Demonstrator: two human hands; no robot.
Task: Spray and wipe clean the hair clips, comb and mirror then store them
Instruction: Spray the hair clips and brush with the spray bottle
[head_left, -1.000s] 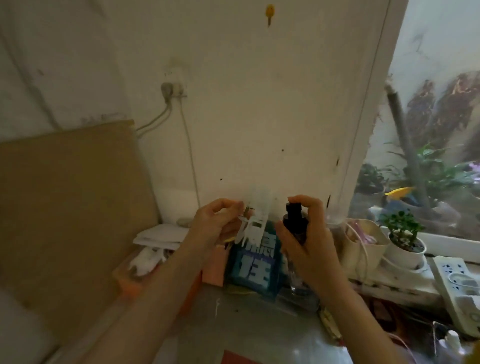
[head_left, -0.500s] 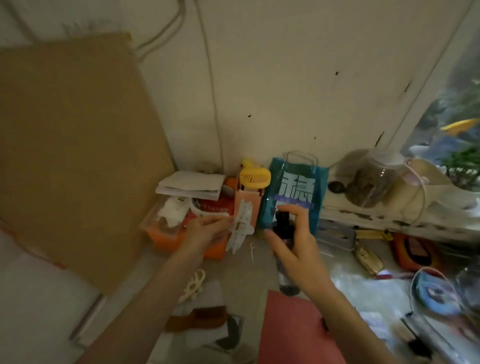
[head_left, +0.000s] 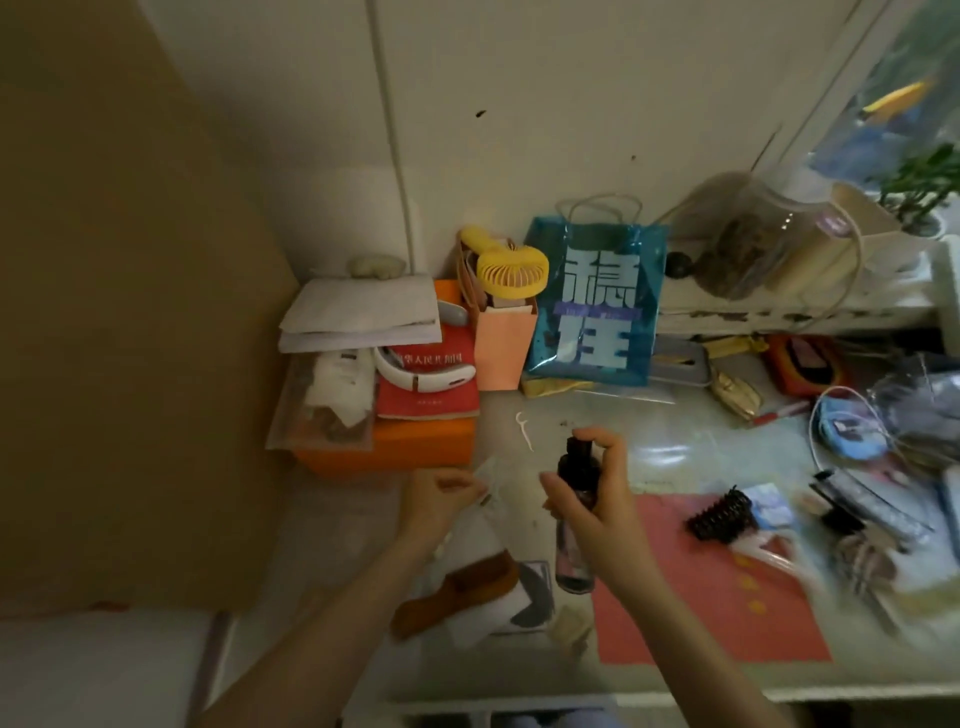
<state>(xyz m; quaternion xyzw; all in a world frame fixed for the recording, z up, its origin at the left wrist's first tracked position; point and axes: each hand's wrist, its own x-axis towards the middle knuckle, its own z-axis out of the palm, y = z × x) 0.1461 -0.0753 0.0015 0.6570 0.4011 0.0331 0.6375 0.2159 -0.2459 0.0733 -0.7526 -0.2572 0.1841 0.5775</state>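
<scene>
Since half a second earlier the camera had tipped further down, so the hands sat lower over the desk and more of the cluttered right side had come into sight. The pale hair clip (head_left: 491, 480), now a blur, was pinched between the curled fingers of the left hand (head_left: 441, 493), just left of the spray bottle (head_left: 574, 512). The right hand (head_left: 597, 499) gripped that dark bottle upright around its neck, one finger curled over the black pump top. The two hands were near each other but apart, above the pale desk (head_left: 675, 447).

Below them lay a brown cloth-like item (head_left: 457, 587) across white paper and a dark-framed flat object, too indistinct to name. A red sheet (head_left: 701, 597) lay right of the bottle, with a black claw clip (head_left: 719, 512) resting at its upper edge. Further back stood an orange box (head_left: 410, 447) bearing a red book (head_left: 428, 384) and a white neck fan (head_left: 423, 371), a pink paper bag holding a yellow handheld fan (head_left: 511, 273), and a teal gift bag (head_left: 597, 306) against the wall. A floss pick (head_left: 524, 431) lay on the desk ahead of the hands.
</scene>
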